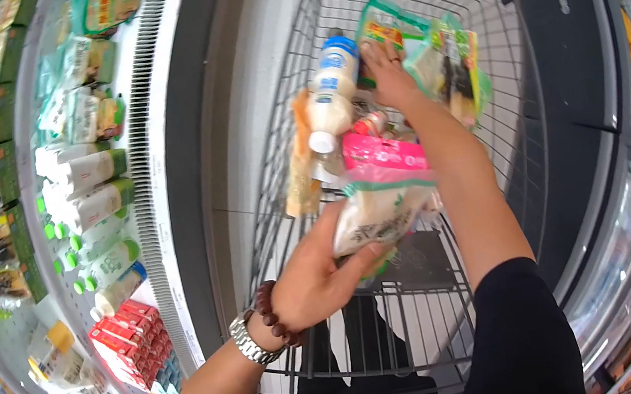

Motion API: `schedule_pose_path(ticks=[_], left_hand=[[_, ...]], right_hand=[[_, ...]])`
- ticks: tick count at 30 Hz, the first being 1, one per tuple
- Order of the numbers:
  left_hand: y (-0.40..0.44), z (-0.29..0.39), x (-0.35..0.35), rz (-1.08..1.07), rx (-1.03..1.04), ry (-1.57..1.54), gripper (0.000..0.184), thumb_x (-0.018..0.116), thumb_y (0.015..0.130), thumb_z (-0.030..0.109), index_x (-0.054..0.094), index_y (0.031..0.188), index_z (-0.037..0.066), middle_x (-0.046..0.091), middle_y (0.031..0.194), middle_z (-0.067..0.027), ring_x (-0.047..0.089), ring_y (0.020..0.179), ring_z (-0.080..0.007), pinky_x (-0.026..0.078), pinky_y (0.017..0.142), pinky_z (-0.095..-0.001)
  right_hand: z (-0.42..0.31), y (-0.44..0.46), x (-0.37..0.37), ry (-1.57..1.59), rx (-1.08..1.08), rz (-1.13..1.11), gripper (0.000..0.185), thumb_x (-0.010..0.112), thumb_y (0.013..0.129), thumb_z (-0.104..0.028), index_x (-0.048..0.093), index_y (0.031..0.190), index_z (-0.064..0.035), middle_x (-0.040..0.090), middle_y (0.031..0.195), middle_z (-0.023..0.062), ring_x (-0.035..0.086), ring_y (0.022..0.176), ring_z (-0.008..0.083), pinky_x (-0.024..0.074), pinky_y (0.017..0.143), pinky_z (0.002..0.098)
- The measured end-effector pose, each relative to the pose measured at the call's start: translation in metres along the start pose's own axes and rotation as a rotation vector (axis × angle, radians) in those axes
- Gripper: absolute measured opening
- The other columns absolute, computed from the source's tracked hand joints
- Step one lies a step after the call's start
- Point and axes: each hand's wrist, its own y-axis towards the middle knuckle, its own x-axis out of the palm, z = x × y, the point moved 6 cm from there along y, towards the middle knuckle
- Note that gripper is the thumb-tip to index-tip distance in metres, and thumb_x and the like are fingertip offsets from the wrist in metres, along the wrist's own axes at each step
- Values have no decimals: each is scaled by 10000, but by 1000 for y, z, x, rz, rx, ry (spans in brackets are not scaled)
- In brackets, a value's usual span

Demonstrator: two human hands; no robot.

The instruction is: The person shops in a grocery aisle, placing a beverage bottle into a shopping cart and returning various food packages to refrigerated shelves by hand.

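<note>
My left hand (316, 274), with a metal watch and a beaded bracelet at the wrist, grips a white plastic bag (382, 215) with green trim over the near part of the cart. A pink package (384, 153) lies just beyond the bag and partly overlaps it. My right hand (390, 76) reaches into the cart, fingers stretched out against a green food packet (387, 26). Left of those fingers lies a white bottle with a blue label (335, 79). Another green and yellow packet (455, 67) sits to the right of my right hand.
The wire shopping cart (503, 113) surrounds these goods. A long tan package (301, 174) lies along its left side. Refrigerated shelves with bottles (93, 202), red boxes (130, 335) and bagged goods stand left. Glass-topped freezer cases (625, 227) stand right.
</note>
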Motion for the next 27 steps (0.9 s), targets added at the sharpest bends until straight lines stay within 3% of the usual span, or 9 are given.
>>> schedule_pose_path(ticks=[1,3,5,8,11,17,20,23,27], left_hand=[[0,-3,1,-9,-9,-5,549,639,949,121,380,1410,-24,622,1193,-190,628,1124,-249,513,914,-375],[-6,-1,-4,-2,14,97,571,637,956,124,357,1434,-14,601,1238,-188,636,1107,-241,521,929,-374],[-7,10,-3,0,86,235,575,634,964,121,350,1447,-5,588,1272,-167,635,1105,-218,517,964,-365],[-6,6,-2,8,146,275,586,633,961,129,344,1453,-6,586,1277,-167,617,1150,-237,494,999,-373],[-6,3,-6,28,145,168,604,631,963,132,325,1467,0,584,1297,-169,603,1184,-233,485,1012,-373],[-5,8,-21,191,156,-28,630,624,979,148,285,1494,20,586,1325,-145,585,1212,-196,482,1011,-354],[-3,9,-26,282,49,-136,651,628,981,151,266,1509,33,575,1338,-120,571,1217,-165,479,1010,-343],[2,8,-35,393,214,-224,582,634,976,124,323,1459,28,596,1303,-115,571,1201,-164,490,1007,-336],[2,18,-35,353,251,-541,434,655,943,69,478,1336,14,628,1278,-119,625,1147,-192,519,975,-338]], right_hand=[[3,8,7,-122,-30,-104,910,683,759,-100,239,1548,-20,178,1636,143,57,1520,402,215,1228,480],[3,16,9,-173,-89,73,677,567,898,-145,332,1513,11,214,1635,133,131,1522,354,124,1238,496],[-3,23,0,-405,-121,-48,630,528,942,-204,353,1518,-21,237,1634,99,174,1522,300,94,1240,494],[3,23,8,-288,-97,17,676,594,925,-203,335,1521,-17,216,1639,72,174,1517,326,461,1078,458],[-3,25,15,-404,-38,64,685,612,917,-162,328,1523,-19,221,1633,85,182,1510,345,575,918,421],[4,29,19,-373,-73,104,661,616,886,-102,360,1490,-22,260,1607,135,369,1421,385,586,878,420],[12,23,-6,-59,16,103,652,605,860,-64,377,1471,-40,276,1593,167,495,1315,389,592,822,432],[30,17,-35,335,-20,540,567,619,841,-110,495,1391,-57,450,1485,194,579,1192,388,520,932,445],[22,-16,-97,784,453,630,439,629,846,-146,605,1259,2,680,1121,207,658,994,329,500,874,385]])
